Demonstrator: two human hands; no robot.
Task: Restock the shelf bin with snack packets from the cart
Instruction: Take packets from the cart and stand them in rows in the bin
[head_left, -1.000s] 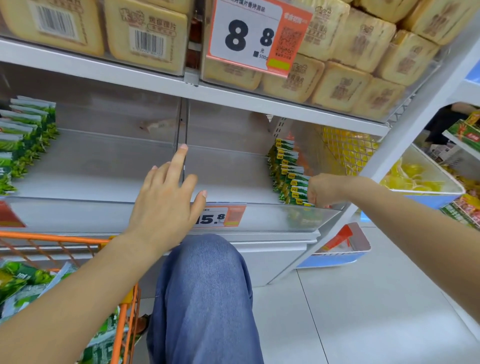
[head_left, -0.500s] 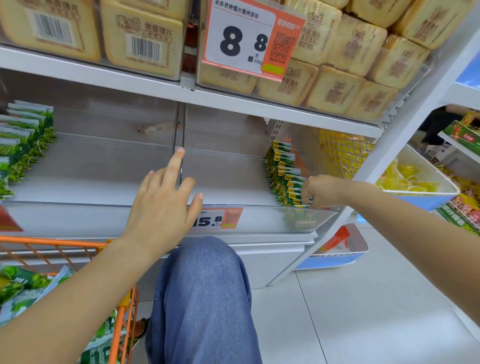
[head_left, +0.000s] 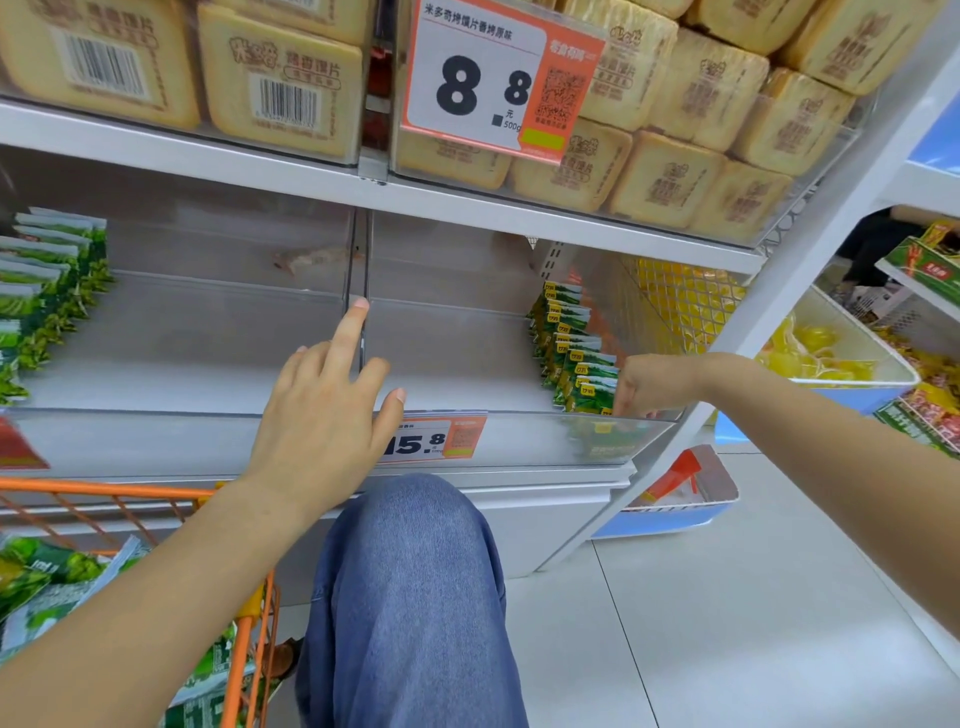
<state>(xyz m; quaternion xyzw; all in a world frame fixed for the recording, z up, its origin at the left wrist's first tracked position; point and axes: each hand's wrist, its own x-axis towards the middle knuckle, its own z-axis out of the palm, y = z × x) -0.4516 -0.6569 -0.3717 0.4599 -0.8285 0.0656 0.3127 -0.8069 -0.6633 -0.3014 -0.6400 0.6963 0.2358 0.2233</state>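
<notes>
**Two hands at a clear shelf bin, green snack packets at its right end**

Head view: a person crouches before a store shelf, one knee in blue denim (head_left: 410, 597) raised in the middle. The left hand (head_left: 324, 421) reaches forward with fingers straight and spread, holding nothing; its index fingertip touches the clear upright divider (head_left: 362, 270) between two bins. The right hand (head_left: 652, 384) is inside the clear shelf bin (head_left: 467, 364), fingers curled down onto the nearest packet of a row of green snack packets (head_left: 574, 353) standing on edge against the bin's right end. An orange price tag reading 15.8 (head_left: 436, 441) sits on the bin's front lip. The orange wire cart (head_left: 156, 499), lower left, holds more green packets (head_left: 47, 571). The shelf above carries tan bread-slice packs (head_left: 670, 176) and an 8.8 price sign (head_left: 488, 78).
</notes>
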